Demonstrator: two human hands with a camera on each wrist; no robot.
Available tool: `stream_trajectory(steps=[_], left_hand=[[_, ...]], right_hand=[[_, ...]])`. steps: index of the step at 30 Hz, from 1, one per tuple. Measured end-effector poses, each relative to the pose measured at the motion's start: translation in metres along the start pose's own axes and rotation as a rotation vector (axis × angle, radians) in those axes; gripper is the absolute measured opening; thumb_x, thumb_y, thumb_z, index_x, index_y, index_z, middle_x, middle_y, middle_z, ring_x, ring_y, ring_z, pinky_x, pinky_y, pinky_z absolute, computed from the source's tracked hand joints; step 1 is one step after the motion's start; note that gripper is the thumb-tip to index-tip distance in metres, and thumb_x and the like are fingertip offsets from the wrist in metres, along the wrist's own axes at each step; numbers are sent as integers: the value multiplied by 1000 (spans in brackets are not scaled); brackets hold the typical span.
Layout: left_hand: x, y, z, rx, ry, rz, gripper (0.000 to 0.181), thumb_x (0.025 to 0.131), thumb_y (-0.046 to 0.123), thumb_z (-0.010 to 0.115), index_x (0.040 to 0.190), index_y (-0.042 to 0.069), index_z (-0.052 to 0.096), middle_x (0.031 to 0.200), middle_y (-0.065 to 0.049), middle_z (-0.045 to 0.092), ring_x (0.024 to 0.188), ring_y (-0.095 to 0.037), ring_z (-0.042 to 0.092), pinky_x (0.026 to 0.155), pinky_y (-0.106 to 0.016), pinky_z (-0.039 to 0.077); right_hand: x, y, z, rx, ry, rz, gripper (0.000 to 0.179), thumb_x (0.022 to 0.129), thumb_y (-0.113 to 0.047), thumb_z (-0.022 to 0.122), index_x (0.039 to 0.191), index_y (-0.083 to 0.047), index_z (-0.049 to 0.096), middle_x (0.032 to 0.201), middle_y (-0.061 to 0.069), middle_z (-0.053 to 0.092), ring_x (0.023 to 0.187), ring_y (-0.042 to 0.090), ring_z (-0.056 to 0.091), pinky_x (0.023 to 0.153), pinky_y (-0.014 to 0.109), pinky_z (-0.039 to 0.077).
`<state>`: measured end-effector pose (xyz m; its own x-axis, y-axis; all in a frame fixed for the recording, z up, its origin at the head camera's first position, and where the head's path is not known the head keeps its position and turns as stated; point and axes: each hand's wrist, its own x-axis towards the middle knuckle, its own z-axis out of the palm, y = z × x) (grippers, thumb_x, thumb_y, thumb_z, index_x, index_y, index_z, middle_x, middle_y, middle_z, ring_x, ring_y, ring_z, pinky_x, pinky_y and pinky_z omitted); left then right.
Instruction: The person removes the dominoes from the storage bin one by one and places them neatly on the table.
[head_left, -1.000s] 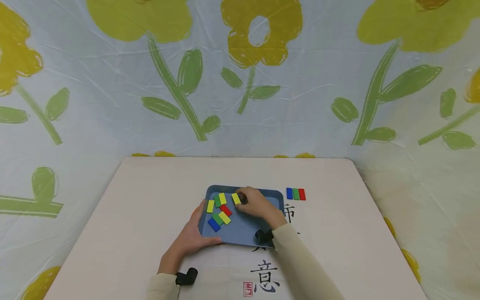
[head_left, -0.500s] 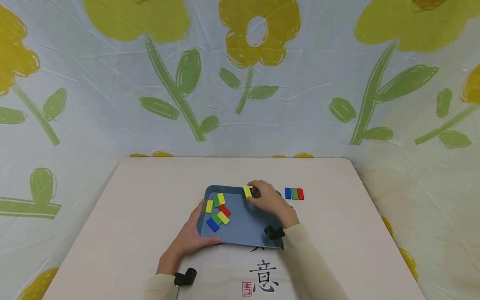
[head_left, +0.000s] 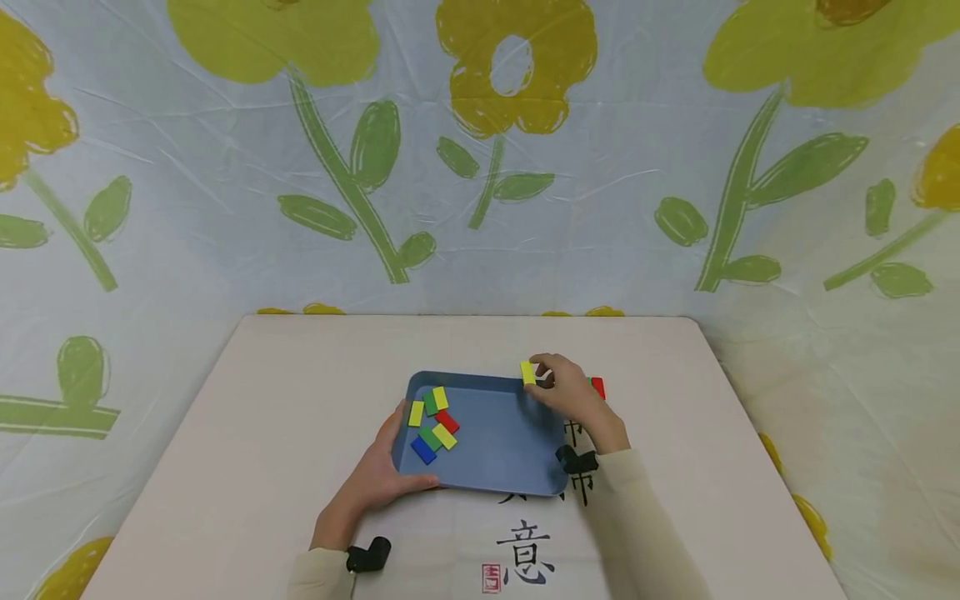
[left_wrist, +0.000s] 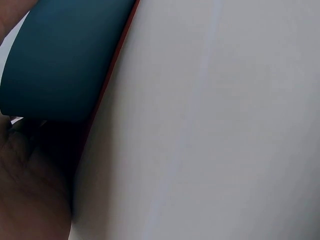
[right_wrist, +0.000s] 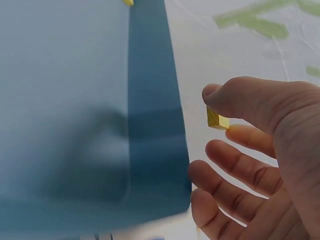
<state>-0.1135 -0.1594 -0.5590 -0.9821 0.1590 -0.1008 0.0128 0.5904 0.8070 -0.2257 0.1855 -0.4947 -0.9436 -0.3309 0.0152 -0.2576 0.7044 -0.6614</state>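
Over by the far-right corner of the blue tray, the right hand is pinching a yellow block while the left hand is gripping the tray's left side, a slackening pinch risking a drop onto the counter.

tray is set on table | its left end is touched by left hand | seven blocks are grouped in left part | held block is pinched by right hand near far-right corner | outer blocks are placed right of tray
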Motion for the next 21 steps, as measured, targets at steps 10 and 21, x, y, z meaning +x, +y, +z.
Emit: stream_trajectory(steps=[10, 21], left_hand=[[-1, -4, -4, -17, 2, -14, 135, 66, 61, 91, 166, 34, 5, 172, -3, 17, 153, -34, 31, 117, -67, 32], [-1, -2, -1, -40, -14, -13, 134, 67, 58, 92, 166, 34, 5, 172, -2, 16, 154, -33, 29, 119, -67, 30]], right_hand=[[-14, 27, -27, -29, 43, 46, 55, 96, -22, 73, 142, 1, 55, 120, 23, 64, 102, 36, 67, 79, 46, 59], [-28, 72, -48, -58, 100, 184, 53, 96, -23, 72, 140, 2, 56, 119, 23, 64, 104, 37, 67, 82, 47, 59]])
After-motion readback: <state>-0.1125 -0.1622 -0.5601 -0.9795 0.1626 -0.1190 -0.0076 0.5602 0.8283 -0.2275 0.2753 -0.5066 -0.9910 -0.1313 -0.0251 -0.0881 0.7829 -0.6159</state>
